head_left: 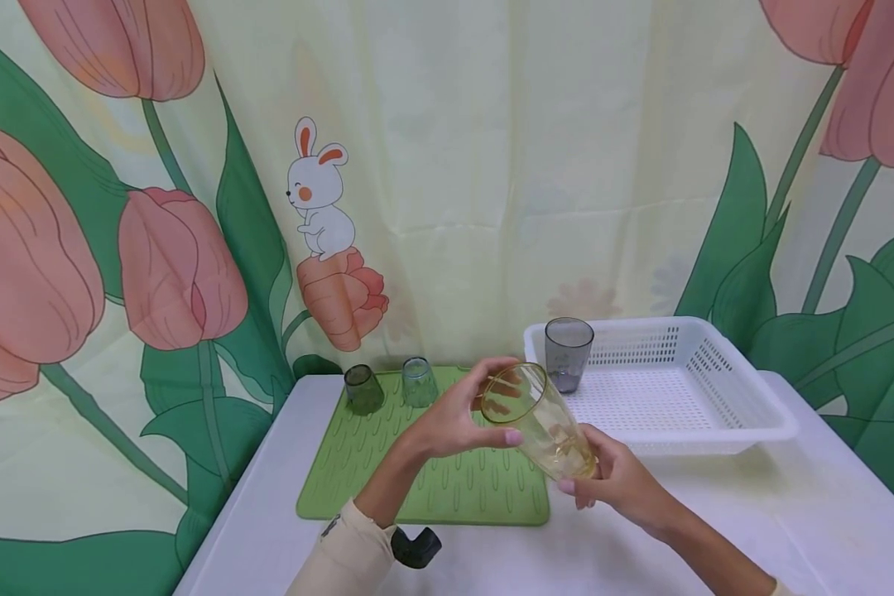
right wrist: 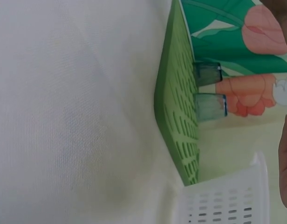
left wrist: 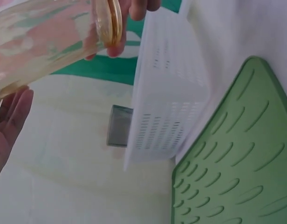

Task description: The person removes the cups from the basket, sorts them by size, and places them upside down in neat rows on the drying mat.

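A tall yellow-tinted glass (head_left: 547,426) is held tilted between both hands above the right part of the green mat (head_left: 447,488), its rim up and to the left. The left hand (head_left: 465,414) curls round the glass near the rim, thumb on the near side. The right hand (head_left: 618,480) grips the base end with fingers and thumb. In the left wrist view the glass (left wrist: 45,42) crosses the upper left corner, with the left hand (left wrist: 10,126) beside it. Only part of the right hand (right wrist: 286,163) shows at the right wrist view's edge.
A dark glass (head_left: 363,390) and a bluish glass (head_left: 420,383) stand on the mat's back left. A grey glass (head_left: 568,356) is in the left end of the white basket (head_left: 760,434), right of the mat. Behind the table (head_left: 715,497) hangs a printed curtain (head_left: 581,124).
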`<state>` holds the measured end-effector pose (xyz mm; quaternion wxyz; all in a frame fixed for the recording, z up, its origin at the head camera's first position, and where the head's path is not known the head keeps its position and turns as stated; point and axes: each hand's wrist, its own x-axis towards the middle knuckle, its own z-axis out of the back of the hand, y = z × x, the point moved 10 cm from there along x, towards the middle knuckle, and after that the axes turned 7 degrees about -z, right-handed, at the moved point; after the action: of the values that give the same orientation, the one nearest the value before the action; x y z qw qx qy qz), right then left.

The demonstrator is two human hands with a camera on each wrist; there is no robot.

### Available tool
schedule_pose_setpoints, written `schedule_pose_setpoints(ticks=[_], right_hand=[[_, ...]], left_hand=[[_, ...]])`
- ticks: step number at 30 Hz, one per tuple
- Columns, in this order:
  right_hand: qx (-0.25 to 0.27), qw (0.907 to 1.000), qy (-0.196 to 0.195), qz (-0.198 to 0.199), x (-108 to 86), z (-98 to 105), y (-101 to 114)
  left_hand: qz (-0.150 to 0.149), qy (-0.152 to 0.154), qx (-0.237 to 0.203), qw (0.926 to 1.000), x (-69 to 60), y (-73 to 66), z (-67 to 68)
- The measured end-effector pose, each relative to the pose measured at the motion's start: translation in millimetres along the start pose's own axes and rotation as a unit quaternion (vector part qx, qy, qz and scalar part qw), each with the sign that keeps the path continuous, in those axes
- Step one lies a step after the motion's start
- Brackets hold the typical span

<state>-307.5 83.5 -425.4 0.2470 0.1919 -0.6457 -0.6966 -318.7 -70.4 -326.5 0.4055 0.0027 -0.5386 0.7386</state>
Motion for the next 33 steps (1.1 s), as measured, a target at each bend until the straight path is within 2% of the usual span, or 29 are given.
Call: schedule_pose_setpoints(ticks=[6,14,24,33], right_hand=[[0.003,0.9999,-0.013,-0.010,-2.8,7.0,1.0],[-0.008,0.9995,-0.031,0.008,-7.3,18.5,9.7],[-0.019,0.9987,-0.046,0.010,-7.0,26.6,14.3],[-0.036,0.9969,-0.069,0.011,-5.8,35.7,25.3]], left_hand=[[0.013,0.001,0.005,0.9999,-5.4,5.2,1.7],[0.027,0.003,0.009,0.9996,-10.2,11.9,3.5],[0.054,-0.007,0.024,0.9982,-18.5,22.5,6.6],[0.063,-0.008,0.027,0.9976,-25.7,29.0,8.6]])
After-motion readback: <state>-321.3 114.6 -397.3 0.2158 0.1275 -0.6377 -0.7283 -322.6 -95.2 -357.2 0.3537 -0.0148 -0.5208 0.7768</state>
